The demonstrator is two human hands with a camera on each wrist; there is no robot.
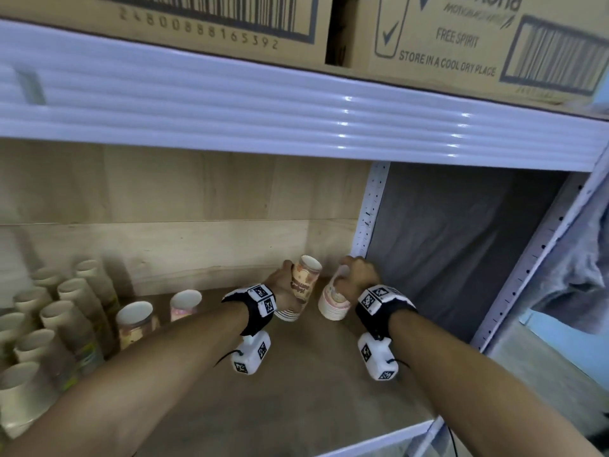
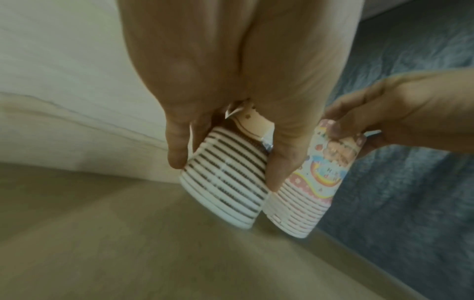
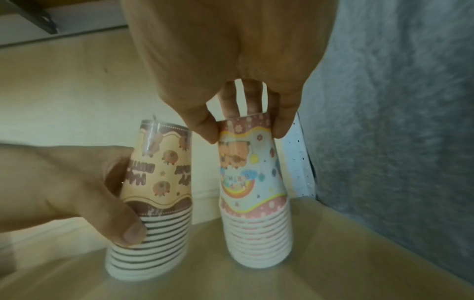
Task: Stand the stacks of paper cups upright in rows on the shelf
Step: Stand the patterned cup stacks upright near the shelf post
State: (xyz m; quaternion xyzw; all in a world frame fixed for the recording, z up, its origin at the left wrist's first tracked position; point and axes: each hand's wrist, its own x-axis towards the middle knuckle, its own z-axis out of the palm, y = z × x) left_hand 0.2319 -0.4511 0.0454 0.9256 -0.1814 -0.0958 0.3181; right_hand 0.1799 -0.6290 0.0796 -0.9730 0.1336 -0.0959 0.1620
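Overhead, carton (image 1: 461, 44) reads "FREE SPIRIT" (barcode beside).

Two held cup stacks (image 3: 156, 182) (image 3: 254, 182), two more printed stacks (image 1: 135, 321), about nine plain stacks (image 1: 62, 328), two boxes (image 1: 461, 44).

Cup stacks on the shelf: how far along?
Done: plain stacks and two printed stacks stand at left. In hand: left hand grips the brown-striped stack; right hand pinches the pink stack. Left: release both; no further loose stacks visible.
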